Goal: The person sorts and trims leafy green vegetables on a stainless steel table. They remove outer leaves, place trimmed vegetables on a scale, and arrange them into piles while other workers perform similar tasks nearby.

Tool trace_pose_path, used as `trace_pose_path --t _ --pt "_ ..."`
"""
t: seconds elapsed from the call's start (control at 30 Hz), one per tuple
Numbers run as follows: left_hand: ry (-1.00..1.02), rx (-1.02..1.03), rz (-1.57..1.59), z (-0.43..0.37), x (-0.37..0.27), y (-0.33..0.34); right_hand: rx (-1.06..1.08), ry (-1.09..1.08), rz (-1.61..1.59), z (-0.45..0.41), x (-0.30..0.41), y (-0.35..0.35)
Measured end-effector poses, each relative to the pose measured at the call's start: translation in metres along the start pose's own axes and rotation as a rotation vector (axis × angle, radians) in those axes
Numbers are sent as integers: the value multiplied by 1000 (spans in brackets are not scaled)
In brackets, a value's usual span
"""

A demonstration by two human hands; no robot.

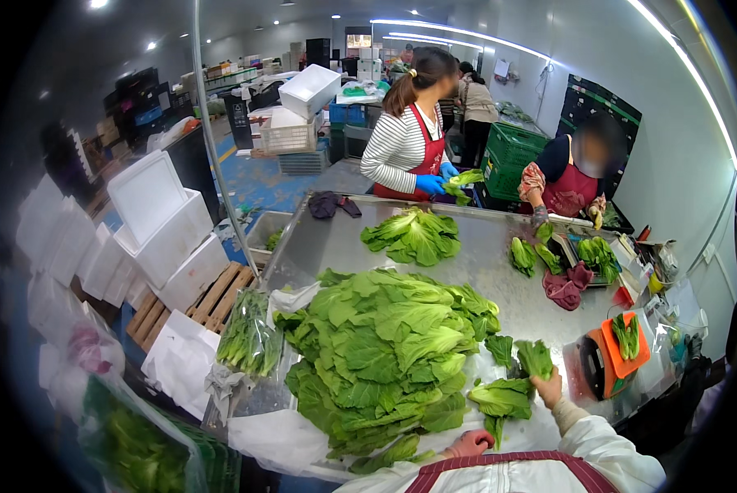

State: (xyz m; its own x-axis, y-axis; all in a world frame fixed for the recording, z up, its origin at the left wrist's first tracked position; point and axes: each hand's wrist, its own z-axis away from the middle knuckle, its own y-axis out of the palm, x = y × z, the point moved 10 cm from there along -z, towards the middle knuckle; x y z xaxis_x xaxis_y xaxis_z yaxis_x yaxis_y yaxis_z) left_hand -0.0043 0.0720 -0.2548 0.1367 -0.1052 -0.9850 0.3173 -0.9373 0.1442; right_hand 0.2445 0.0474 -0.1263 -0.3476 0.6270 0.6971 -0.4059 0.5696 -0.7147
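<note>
My right hand (548, 387) grips a small bunch of leafy greens (534, 357) over the near right part of the metal table (497, 222). Below and left of it lies another leafy bunch (501, 397) on white sheeting. My left hand (470, 442), in a pinkish glove, rests at the near edge with its fingers curled; whether it holds anything is hidden. A large heap of leafy green heads (380, 351) fills the table's middle. To the right stands an orange scale (599, 363), with trimmed greens (626, 336) in its orange tray (634, 363).
Two co-workers in red aprons stand across the table; one holds greens in blue gloves (431, 184). A smaller leaf pile (412, 237) and a dark red cloth (566, 286) lie farther back. Bagged greens (249, 333) and white foam boxes (165, 228) are at left, beside a metal pole (211, 142).
</note>
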Motion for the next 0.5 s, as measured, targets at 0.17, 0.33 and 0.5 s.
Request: trace_pose_path --t 0.17,0.33,0.5 --pt "-45 -26 -4 1 4 -5 -145 -63 376 38 -23 15" --pt "-46 -50 -18 -5 22 -2 -77 18 224 31 -23 6" --pt "-81 -62 -97 -3 30 -6 -113 -27 201 32 -26 7"
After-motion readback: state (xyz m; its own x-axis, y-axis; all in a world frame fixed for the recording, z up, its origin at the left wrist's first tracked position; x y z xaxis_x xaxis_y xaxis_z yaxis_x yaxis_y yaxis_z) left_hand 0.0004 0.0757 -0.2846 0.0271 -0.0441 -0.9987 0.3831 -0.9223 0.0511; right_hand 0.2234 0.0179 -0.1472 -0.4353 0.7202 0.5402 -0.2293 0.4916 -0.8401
